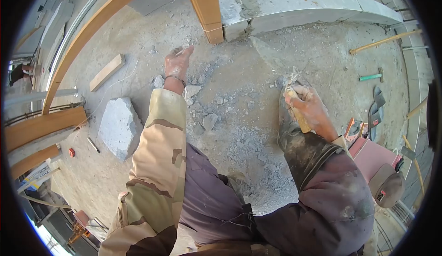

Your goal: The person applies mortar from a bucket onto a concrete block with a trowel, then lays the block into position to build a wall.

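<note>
My right hand (309,105) is wrapped round the wooden handle of a trowel (268,54). The trowel's pointed blade, coated in grey dust, reaches away over the floor toward the block wall. My left hand (177,64) is held out over the floor with its fingers curled together. Whatever it may hold is too small to make out. Broken grey rubble (210,121) lies between my arms and below both hands. Left of my left sleeve rests a large pale block piece (120,128).
A low block wall (308,5) runs along the back, beside an upright wooden frame post (207,11). A timber offcut (107,72) lies at left. On the right are a green-handled hammer (371,77), slippers (376,108), a pink container (370,159) and a cap (387,185).
</note>
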A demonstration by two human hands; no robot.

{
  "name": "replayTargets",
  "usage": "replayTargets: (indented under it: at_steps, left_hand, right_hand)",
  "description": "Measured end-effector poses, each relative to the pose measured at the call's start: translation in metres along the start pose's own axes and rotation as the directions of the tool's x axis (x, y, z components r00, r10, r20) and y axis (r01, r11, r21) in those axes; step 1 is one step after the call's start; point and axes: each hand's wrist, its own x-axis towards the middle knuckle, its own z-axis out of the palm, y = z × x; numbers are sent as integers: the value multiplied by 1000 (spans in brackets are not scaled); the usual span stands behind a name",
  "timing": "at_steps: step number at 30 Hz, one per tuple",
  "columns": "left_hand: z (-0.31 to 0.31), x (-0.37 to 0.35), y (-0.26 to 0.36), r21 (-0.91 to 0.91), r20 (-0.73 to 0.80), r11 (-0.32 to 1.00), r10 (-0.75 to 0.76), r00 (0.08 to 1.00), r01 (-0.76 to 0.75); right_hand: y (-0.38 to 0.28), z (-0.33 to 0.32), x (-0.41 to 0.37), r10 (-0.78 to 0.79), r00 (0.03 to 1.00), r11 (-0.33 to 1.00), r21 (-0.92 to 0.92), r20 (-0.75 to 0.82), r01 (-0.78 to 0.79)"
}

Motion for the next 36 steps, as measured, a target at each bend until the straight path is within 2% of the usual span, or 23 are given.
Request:
replayTargets:
  at_steps: [1,2,3,4,5,6,7,8,9,10,11,13,15,17,21,23,24,26,29,32,34,35,36]
  left_hand:
    - [-5,-11,1,7,78,1000,-27,997,27]
    - [-11,-16,-6,-9,69,999,-46,997,47]
    - [-16,-17,-6,17,168,999,-42,985,40]
    - [-23,-16,-3,40,263,999,-26,964,16]
    - [-31,-16,-2,23,255,1000,-13,967,8]
    - [-39,-16,-6,13,272,1000,4,962,-8]
    - [-46,-17,-10,6,290,1000,23,957,-26]
    - [-52,-20,-11,-5,284,999,38,958,-38]
    - [-56,-24,-13,14,266,995,89,960,-96]
    - [-58,-24,-13,37,254,987,143,957,-158]
    - [-58,-20,-19,39,261,984,161,952,-177]
    - [-52,-10,-35,185,280,927,267,922,-325]
    - [-39,-10,-33,201,305,902,314,899,-383]
    - [-22,-6,-26,215,331,871,360,872,-441]
    - [16,-6,-3,173,297,869,403,866,-464]
    - [31,-1,3,134,264,871,429,864,-473]
    - [37,2,3,107,256,859,463,849,-501]
    - [47,12,6,81,258,837,506,823,-541]
    - [60,22,9,-20,203,804,586,785,-595]
    - [66,27,16,-85,203,810,585,785,-581]
    - [73,32,13,-118,186,850,526,830,-513]
    - [76,35,9,-119,193,848,529,826,-516]
    - [82,37,6,-112,133,820,573,809,-562]
  right_hand:
    - [2,3,0,4,999,1000,-16,-40,-5]
    - [6,6,-3,10,996,1000,-25,-86,-12]
    - [4,4,-4,9,997,999,-46,-81,-13]
    - [-1,-1,-2,-15,999,989,-150,-34,10]
    - [-6,-6,0,-39,999,968,-247,11,40]
    - [-5,-11,4,-53,999,964,-259,9,54]
    - [0,-15,10,-364,931,756,-595,-34,273]
    - [0,-20,14,-633,773,393,-845,38,364]
    - [-12,-20,15,-647,762,385,-847,35,366]
    - [-24,-17,18,-473,880,427,-884,-39,190]
    - [-31,-14,20,-275,952,441,-898,-133,2]
    - [-22,-11,23,-265,951,487,-874,-161,-12]
    - [-5,-9,27,-245,952,533,-845,-186,-28]
    - [17,-6,29,-333,928,586,-808,-167,65]
    - [26,4,22,-329,924,652,-755,-197,72]
    - [25,3,20,-341,928,758,-627,-149,178]
    - [23,2,18,-342,926,764,-621,-158,176]
    - [15,-1,17,-305,948,798,-567,-89,203]
    - [-4,-6,15,-218,972,861,-486,-85,150]
    - [-13,-15,15,-286,957,820,-528,-44,221]
    - [-28,-21,11,-327,945,805,-525,-4,276]
    - [-39,-24,7,-366,930,785,-521,47,335]
    - [-52,-26,6,-368,929,786,-520,40,334]
